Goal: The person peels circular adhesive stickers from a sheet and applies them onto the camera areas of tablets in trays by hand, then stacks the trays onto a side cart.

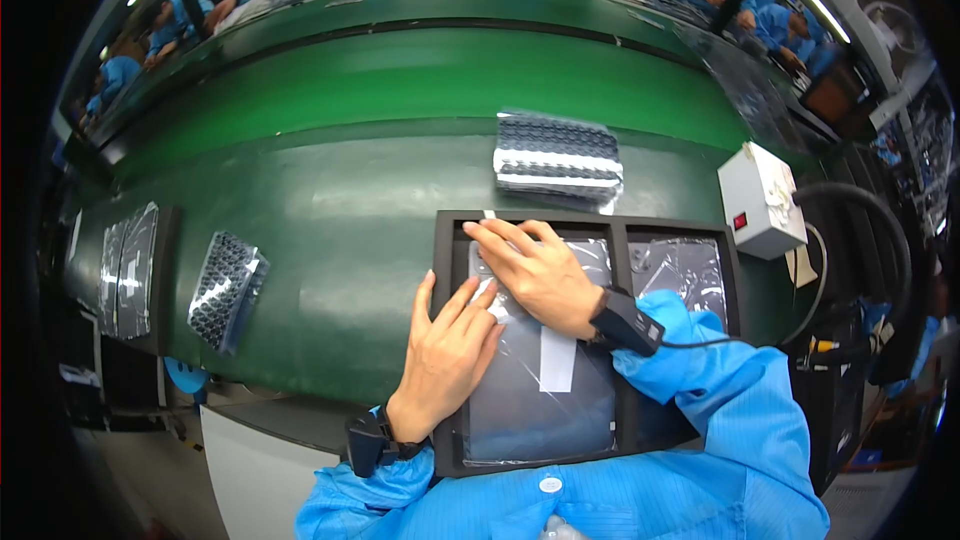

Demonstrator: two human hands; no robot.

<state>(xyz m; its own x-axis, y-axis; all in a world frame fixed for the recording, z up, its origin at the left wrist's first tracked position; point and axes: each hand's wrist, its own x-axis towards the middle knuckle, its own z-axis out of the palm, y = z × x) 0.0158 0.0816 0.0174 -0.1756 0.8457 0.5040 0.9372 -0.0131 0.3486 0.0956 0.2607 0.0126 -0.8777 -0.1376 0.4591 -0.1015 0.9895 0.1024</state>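
A flat dark panel in clear plastic film (540,420) lies in the left compartment of a black two-part tray (618,340), with a white paper strip (557,360) on it. My left hand (445,360) rests over the tray's left rim and the film, its fingers stretched out and a little apart. Palm down, my right hand (540,275) lies across the upper part of the panel, fingers extended towards the tray's upper left corner. Near the left fingertips is a small whitish patch that I cannot make out. A second wrapped panel (680,265) sits in the right compartment, partly behind my right sleeve.
Behind the tray lies a stack of dark strips in clear wrap (558,160). A similar pack (227,290) is at left, beside wrapped panels (128,270). At right stands a white box with a red switch (760,202) and a black hose (870,202). People in blue work beyond the green belt (420,80).
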